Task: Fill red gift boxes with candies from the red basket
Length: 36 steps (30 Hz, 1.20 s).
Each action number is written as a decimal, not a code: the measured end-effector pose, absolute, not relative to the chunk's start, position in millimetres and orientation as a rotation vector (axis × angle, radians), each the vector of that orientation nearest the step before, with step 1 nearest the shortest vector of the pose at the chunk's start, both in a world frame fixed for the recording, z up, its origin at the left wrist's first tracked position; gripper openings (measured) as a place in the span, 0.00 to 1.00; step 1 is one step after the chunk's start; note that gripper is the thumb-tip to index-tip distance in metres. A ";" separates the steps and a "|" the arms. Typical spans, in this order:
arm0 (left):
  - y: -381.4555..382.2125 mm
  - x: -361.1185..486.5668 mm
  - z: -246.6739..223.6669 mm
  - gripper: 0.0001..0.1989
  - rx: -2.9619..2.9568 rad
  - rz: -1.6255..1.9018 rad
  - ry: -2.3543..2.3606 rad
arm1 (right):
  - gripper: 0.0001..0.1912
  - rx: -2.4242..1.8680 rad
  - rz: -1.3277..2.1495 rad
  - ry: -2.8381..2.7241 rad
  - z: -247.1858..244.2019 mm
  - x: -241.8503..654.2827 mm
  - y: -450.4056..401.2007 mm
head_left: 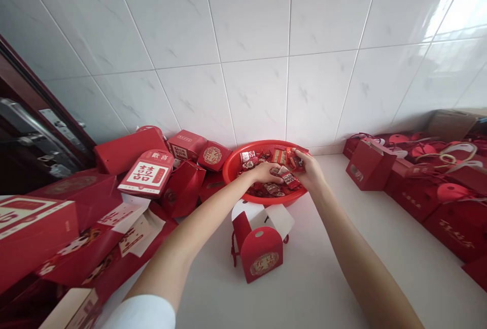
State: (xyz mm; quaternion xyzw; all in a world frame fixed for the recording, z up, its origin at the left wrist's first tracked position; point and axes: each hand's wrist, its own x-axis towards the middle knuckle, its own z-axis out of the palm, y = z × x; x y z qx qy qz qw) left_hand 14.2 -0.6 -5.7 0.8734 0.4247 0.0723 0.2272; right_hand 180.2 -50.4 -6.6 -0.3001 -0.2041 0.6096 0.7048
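Observation:
A red plastic basket (262, 199) holds many small wrapped candies (291, 178) in red, white and orange wrappers. My left hand (267, 171) reaches into it from the left, thumb and fingers curled around a candy that they largely hide. At the basket's right side, my right hand (311, 170) closes its fingers on a red-orange wrapped candy (296, 160). In front of the basket, between my forearms, stands a red gift box (264, 255) with a gold emblem, a red cord and its white-lined flaps open.
Red gift boxes (148, 172) are heaped on the left, some open, near a dark door frame (45, 100). More red boxes (371, 164) with cord handles line the right, with a brown carton (452, 123) behind. A white tiled wall (254, 95) rises behind the white tabletop (304, 278).

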 end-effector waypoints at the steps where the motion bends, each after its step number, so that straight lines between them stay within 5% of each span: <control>1: -0.3 14.3 -6.0 0.18 2.391 0.249 1.145 | 0.05 -0.662 1.357 -0.453 -7.5 180.4 -49.5; 12: 5.3 11.5 -7.5 0.11 2.263 0.357 1.320 | 0.04 -0.682 1.345 -0.445 -3.0 178.8 -53.6; 25: 0.4 -7.7 24.2 0.17 2.229 -0.144 1.295 | 0.04 -0.678 1.343 -0.448 -0.3 177.5 -56.2; 33: -25.8 -6.1 48.9 0.35 2.173 -0.684 1.392 | 0.05 -0.685 1.352 -0.450 -2.2 178.7 -54.8; 36: -28.7 -1.4 43.0 0.32 2.201 -0.705 1.408 | 0.05 -0.679 1.348 -0.450 -1.0 178.1 -56.2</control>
